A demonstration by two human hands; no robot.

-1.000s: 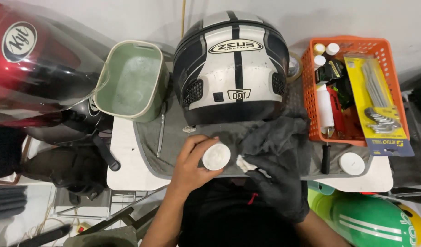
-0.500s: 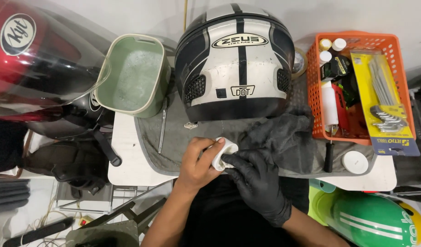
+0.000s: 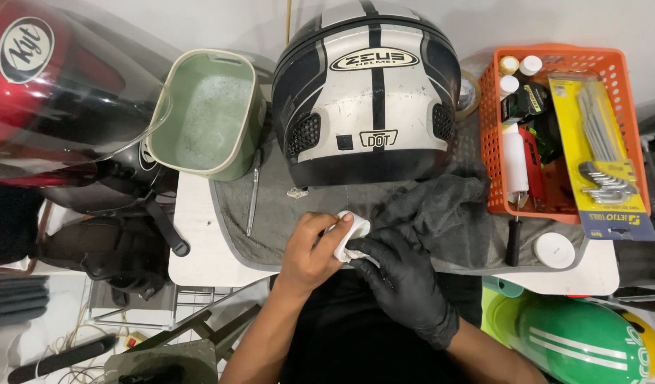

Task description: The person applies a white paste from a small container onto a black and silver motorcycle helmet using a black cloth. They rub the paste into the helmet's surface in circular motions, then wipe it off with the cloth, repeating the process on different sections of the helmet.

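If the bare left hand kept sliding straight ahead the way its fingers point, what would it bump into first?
The left hand points up and to the right, with its fingers on a small white pad. Beyond that lies the grey mat, then the back rim of the black-and-white helmet, probably the first solid obstacle; depth is hard to judge.

**Bright, even light over my bench**

Soft light falls from above, and I see only faint shadows under the helmet [image 3: 370,92] and along the worktop [image 3: 199,242] edges. The red visor [image 3: 71,121] at my left throws pale glare. Everything stays sharp at centre; the corners bend slightly outward.
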